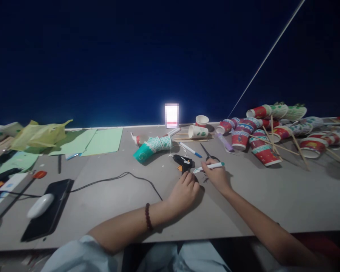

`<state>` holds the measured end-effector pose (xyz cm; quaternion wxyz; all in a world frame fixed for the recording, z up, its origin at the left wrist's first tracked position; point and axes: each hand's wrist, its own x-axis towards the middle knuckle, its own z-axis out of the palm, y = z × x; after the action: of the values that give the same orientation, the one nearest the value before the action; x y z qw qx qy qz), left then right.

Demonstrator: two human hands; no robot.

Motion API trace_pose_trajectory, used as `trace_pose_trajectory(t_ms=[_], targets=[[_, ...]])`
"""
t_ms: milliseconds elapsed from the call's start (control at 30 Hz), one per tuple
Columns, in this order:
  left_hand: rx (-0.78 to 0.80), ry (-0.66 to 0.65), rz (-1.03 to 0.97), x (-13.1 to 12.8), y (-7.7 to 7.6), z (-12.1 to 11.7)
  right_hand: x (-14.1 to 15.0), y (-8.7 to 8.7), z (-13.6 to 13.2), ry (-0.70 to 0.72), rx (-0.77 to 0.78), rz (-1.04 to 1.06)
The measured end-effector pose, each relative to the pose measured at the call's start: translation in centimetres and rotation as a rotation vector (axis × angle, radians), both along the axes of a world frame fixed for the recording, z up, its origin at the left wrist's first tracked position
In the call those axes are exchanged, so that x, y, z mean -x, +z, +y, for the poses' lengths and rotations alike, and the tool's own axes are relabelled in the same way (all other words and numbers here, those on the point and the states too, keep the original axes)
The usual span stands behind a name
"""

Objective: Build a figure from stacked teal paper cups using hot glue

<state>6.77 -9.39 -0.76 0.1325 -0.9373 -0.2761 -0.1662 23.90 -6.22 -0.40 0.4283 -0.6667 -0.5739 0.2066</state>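
Note:
A white marker with a teal end [216, 165] is held in my right hand [218, 178], its other end slanting down to the left. My left hand [184, 190] lies right beside that lower end, fingers curled together; whatever they may hold is hidden. Just beyond the left hand is a black and orange glue gun [184, 161] on its side. Dark scissors [211, 155] are partly covered by the right hand. Farther back lies a blue-capped marker [191, 149]. A curved chain of teal and white patterned paper cups [155, 147] rests left of the glue gun.
Several red, white and purple cup chains [240, 134] with wooden sticks [272, 145] crowd the right side. Loose paper cups [198, 132] stand at the back. To the left are a phone [49, 211], a white mouse [40, 206], a power strip [8, 189], a cable [102, 179] and green paper [103, 141].

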Motion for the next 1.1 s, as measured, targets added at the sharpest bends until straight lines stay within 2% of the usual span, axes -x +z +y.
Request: trace_pose_trajectory(t_ms=[400,600,833,967,1100], targets=[[-0.003,0.028,0.034,-0.22,-0.21,-0.04,-0.1,0.14,-0.14,-0.047,-0.041,-0.041],[0.03,0.032,0.061,-0.16,0.26,-0.08,-0.61,-0.42,-0.07,-0.063,-0.041,-0.041],[0.032,0.004,0.043,-0.21,0.49,-0.02,-0.75,-0.21,-0.21,-0.087,-0.06,-0.022],[0.035,0.003,0.042,-0.22,0.44,0.01,-0.72,-0.01,-0.2,-0.067,-0.052,0.06],[0.028,0.011,0.03,-0.22,0.44,-0.02,-0.18,0.28,-0.18,0.049,0.003,0.086]])
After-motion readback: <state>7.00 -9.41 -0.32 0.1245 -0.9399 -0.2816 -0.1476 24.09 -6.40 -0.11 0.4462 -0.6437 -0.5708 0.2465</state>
